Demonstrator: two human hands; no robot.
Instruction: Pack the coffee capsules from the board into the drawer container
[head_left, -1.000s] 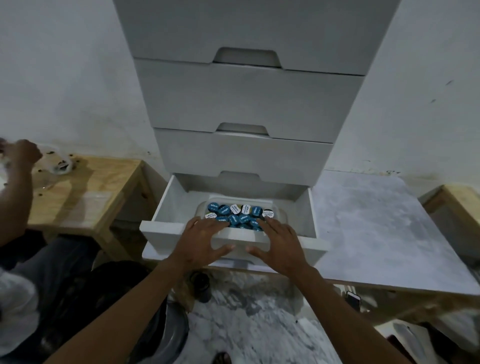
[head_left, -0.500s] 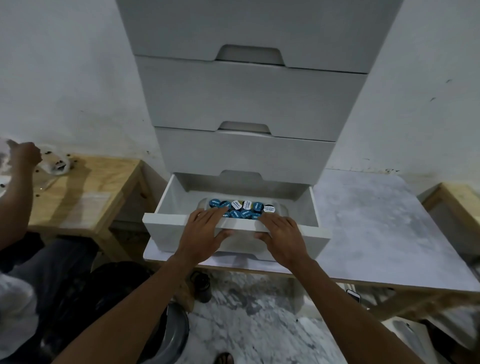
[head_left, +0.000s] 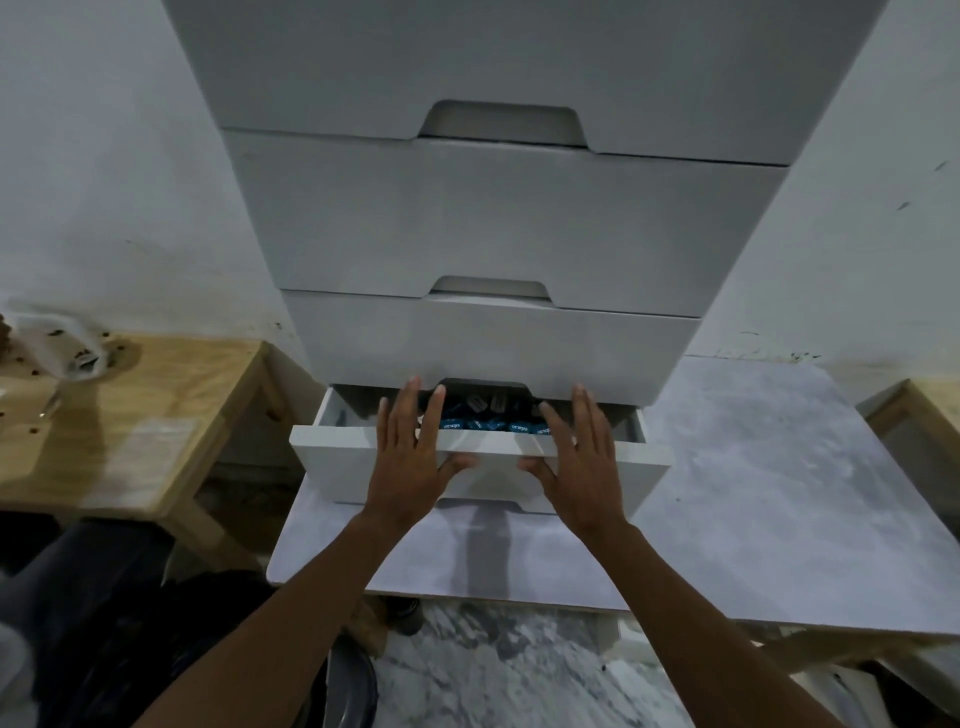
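A: So, where are we w/ the packing?

B: Nearly done, I'd say. Capsules (head_left: 480, 422) are in the drawer (head_left: 353, 453), bottom one of the unit (head_left: 498, 218), which stands on the grey board (head_left: 769, 499). Blue lids w/ a few white ones show thru the gap under the drawer above. I see none on the board itself.

A: And the hands?

B: Left hand (head_left: 408, 457) and right hand (head_left: 582, 460) both flat on the drawer front, fingers spread and straight, thumbs lower on the face. Nothing gripped, palms just pressing. Fingertips reach over the top edge, right by the capsules.

A: Drawer shut?

B: Not yet. It sticks out partway. I judge the push-in is the step in hand, and the last one.

A: The container itself?

B: Can't make it out, too dark in there. Capsules prob sit inside it, but I can't confirm.

A: Anything else abt?

B: Wood table (head_left: 130, 415) to the left w/ a crumpled wrapper (head_left: 62, 338), not part of this. Watch those fingertips over the edge: could get pinched under the drawer above if they don't pull back.
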